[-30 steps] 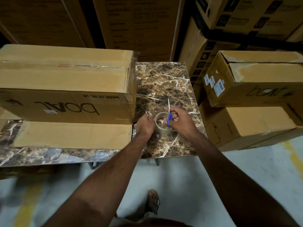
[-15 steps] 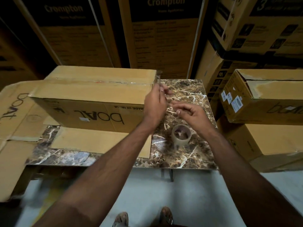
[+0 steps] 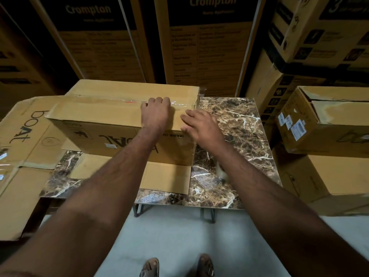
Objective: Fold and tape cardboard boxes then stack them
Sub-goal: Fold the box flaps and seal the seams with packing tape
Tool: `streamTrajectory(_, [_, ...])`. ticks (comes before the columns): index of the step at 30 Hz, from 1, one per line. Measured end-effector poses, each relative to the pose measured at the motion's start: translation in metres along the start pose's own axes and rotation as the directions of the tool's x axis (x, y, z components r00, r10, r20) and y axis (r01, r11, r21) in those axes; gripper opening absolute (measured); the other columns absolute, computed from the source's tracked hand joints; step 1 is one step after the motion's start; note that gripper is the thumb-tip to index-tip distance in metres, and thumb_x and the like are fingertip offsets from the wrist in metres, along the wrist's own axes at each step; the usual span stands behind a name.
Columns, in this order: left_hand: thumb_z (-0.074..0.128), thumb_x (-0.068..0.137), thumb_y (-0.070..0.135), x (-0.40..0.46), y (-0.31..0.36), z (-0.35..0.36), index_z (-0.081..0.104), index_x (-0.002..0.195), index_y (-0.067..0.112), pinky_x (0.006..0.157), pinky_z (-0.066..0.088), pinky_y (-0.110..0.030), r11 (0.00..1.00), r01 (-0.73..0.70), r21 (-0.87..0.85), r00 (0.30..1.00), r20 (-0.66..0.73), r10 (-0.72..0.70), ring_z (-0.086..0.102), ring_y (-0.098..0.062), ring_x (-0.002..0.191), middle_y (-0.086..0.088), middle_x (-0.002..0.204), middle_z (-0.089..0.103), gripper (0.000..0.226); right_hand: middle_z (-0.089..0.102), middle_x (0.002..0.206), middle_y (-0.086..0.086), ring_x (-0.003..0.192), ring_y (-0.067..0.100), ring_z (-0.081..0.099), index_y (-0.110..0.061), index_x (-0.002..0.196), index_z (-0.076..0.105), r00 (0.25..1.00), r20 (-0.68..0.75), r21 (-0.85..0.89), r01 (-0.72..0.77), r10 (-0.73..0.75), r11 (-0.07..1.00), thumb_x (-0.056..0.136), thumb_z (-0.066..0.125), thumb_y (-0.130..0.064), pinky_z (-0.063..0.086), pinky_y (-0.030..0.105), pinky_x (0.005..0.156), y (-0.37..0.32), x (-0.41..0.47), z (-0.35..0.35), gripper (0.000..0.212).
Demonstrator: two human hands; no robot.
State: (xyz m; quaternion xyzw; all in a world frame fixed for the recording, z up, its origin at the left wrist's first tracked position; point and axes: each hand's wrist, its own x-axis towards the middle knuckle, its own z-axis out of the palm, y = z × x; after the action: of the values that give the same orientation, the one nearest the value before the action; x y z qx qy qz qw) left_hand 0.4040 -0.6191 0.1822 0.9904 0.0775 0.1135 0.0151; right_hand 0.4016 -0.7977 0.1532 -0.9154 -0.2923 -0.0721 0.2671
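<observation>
A long brown cardboard box (image 3: 99, 116) marked "boAt" lies on the marble table (image 3: 239, 124), its top flaps closed under a strip of clear tape (image 3: 179, 103). My left hand (image 3: 156, 114) presses on the top near the taped seam, knuckles bent. My right hand (image 3: 201, 126) rests with spread fingers on the box's right top edge. The tape roll (image 3: 221, 172) stands on the table, mostly hidden under my right forearm. A lower flap (image 3: 165, 176) lies flat toward me.
A flattened "boAt" carton (image 3: 22, 140) hangs off the table's left end. Stacked boxes (image 3: 327, 124) stand at the right, tall "Crompton" cartons (image 3: 209, 47) behind the table. My sandalled feet (image 3: 177, 266) are on the grey floor.
The scissors have left my right hand. Both hands rose from the tape roll to the box's right end, then came down onto its top. The view tilted up.
</observation>
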Motion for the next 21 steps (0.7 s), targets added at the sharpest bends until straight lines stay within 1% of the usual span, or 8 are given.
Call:
streamTrajectory(2, [0.064,0.095,0.021,0.001,-0.003,0.004,0.049,0.134,0.018,0.108,0.036,-0.047,0.998,-0.003,-0.055,1.0,0.01,0.003,0.046,-0.028,0.129,-0.007,0.137,0.055,0.042,0.043,0.157,0.001,0.146,0.027,0.032,-0.026,0.146,0.051,0.999,0.0,-0.108,0.051,-0.052,0.993,0.1,0.052,-0.045,0.021,0.059,0.116,0.006,-0.001,0.009,0.05])
streamTrajectory(5, [0.065,0.093,0.018,0.001,-0.014,0.006,0.051,0.133,0.019,0.107,0.037,-0.047,0.992,0.01,-0.126,1.0,0.011,-0.009,0.046,-0.026,0.127,-0.006,0.135,0.056,0.043,0.02,0.167,0.003,0.153,0.027,0.017,-0.026,0.156,0.032,0.991,0.113,-0.254,0.092,-0.065,0.963,0.093,0.061,-0.05,0.014,0.057,0.119,0.01,-0.005,0.024,0.074])
streamTrajectory(8, [0.061,0.095,0.022,0.002,-0.013,0.008,0.052,0.13,0.019,0.103,0.039,-0.046,0.988,0.02,-0.156,0.999,0.035,-0.015,0.048,-0.025,0.122,-0.004,0.13,0.058,0.037,0.012,0.169,0.003,0.155,0.027,0.01,-0.027,0.158,0.026,0.995,0.085,-0.303,0.073,-0.049,0.95,0.089,0.065,-0.054,0.009,0.057,0.12,0.015,-0.013,0.035,0.083])
streamTrajectory(9, [0.055,0.098,0.026,0.003,-0.013,0.008,0.053,0.127,0.02,0.1,0.04,-0.046,0.984,0.024,-0.174,1.0,0.02,-0.021,0.05,-0.025,0.118,-0.003,0.125,0.06,0.03,0.014,0.169,0.003,0.155,0.025,0.011,-0.027,0.158,0.028,0.996,0.068,-0.292,0.069,-0.051,0.954,0.091,0.06,-0.058,0.006,0.057,0.119,0.016,-0.015,0.035,0.081])
streamTrajectory(11, [0.047,0.099,0.032,0.004,-0.013,0.007,0.056,0.119,0.02,0.093,0.04,-0.046,0.975,0.057,-0.214,0.998,0.015,-0.055,0.05,-0.023,0.109,-0.002,0.114,0.063,0.025,0.021,0.167,0.001,0.153,0.022,0.016,-0.027,0.156,0.034,0.997,0.063,-0.236,0.058,-0.045,0.97,0.094,0.036,-0.071,0.0,0.058,0.119,0.007,-0.011,0.031,0.075])
streamTrajectory(13, [0.047,0.097,0.033,0.005,-0.016,0.008,0.057,0.114,0.02,0.09,0.039,-0.045,0.976,0.072,-0.207,0.997,0.014,-0.071,0.05,-0.024,0.104,-0.002,0.108,0.064,0.024,0.028,0.164,0.001,0.152,0.02,0.021,-0.023,0.153,0.039,0.998,0.063,-0.149,0.016,-0.006,0.989,0.097,0.016,-0.069,-0.004,0.057,0.119,-0.004,0.003,0.022,0.076])
streamTrajectory(16, [0.045,0.099,0.034,0.004,-0.012,0.012,0.056,0.116,0.019,0.09,0.038,-0.045,0.981,0.063,-0.181,0.998,-0.009,-0.066,0.05,-0.025,0.107,-0.004,0.112,0.064,0.024,0.018,0.168,0.001,0.154,0.018,0.016,-0.018,0.157,0.028,0.984,0.14,-0.166,-0.085,0.109,0.983,0.104,0.009,-0.059,-0.005,0.064,0.118,-0.003,0.037,0.009,0.07])
streamTrajectory(21, [0.042,0.1,0.033,0.002,-0.007,0.014,0.054,0.12,0.019,0.093,0.036,-0.046,0.984,0.049,-0.171,0.999,-0.006,-0.051,0.049,-0.027,0.114,-0.005,0.12,0.063,0.027,0.006,0.17,0.006,0.156,0.022,0.005,-0.012,0.16,0.017,0.932,0.229,-0.302,-0.206,0.28,0.931,0.103,0.004,-0.059,-0.006,0.068,0.118,0.012,0.098,0.003,0.074])
